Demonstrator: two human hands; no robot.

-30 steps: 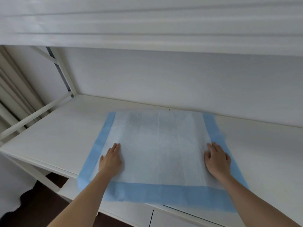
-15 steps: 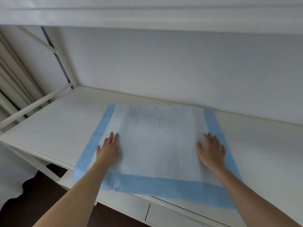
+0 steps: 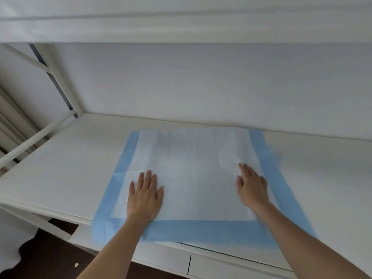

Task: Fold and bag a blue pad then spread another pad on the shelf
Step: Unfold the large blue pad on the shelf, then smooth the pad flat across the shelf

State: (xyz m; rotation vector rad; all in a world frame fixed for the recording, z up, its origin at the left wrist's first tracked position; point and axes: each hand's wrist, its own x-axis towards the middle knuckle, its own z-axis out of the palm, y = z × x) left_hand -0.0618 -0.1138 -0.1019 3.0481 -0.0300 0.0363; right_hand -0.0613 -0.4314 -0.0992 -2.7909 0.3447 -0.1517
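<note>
A pad with a white middle and a blue border lies spread flat on the white shelf. Its near blue edge hangs a little over the shelf's front. My left hand presses flat on the pad's near left part, fingers straight and slightly spread. My right hand lies flat on the pad's near right part, fingers straight and pointing away from me. Neither hand holds anything. No bag or second pad is in view.
The shelf runs wide to both sides of the pad, with a white back wall behind and a white board overhead. White frame bars stand at the left. Drawer fronts sit below the shelf's front edge.
Both hands have slid inward across the pad toward its middle while staying flat. The pad has stayed spread on the shelf. The camera has tilted slightly.
</note>
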